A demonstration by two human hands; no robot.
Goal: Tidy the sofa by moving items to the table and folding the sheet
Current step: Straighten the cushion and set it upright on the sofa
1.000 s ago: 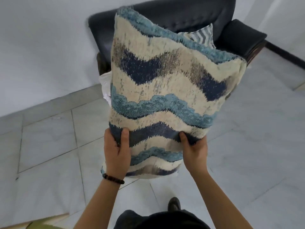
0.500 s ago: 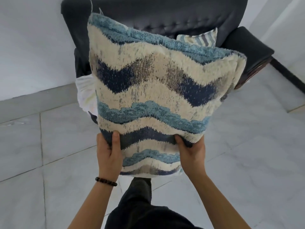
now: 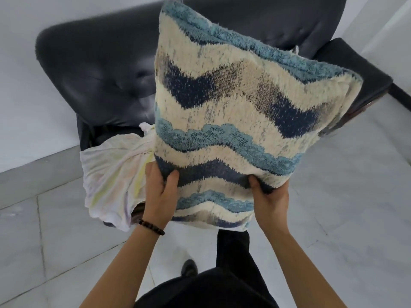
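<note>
At left we see the crumpled sheet (image 3: 111, 174) hanging off the black sofa (image 3: 100, 74), and beside it our left hand (image 3: 159, 194) and right hand (image 3: 270, 201), set apart, grip the upright cushion (image 3: 233, 121) near its lower corners, in front of the sofa.

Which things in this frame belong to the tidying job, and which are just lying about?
Job: wave-patterned cushion, gripped by left hand and right hand; crumpled white sheet; black sofa.
Just there: beaded bracelet; tiled floor; black shoe.

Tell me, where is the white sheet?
In the head view, the crumpled white sheet hangs over the front edge of the black sofa, left of the wavy-patterned cushion.
</note>
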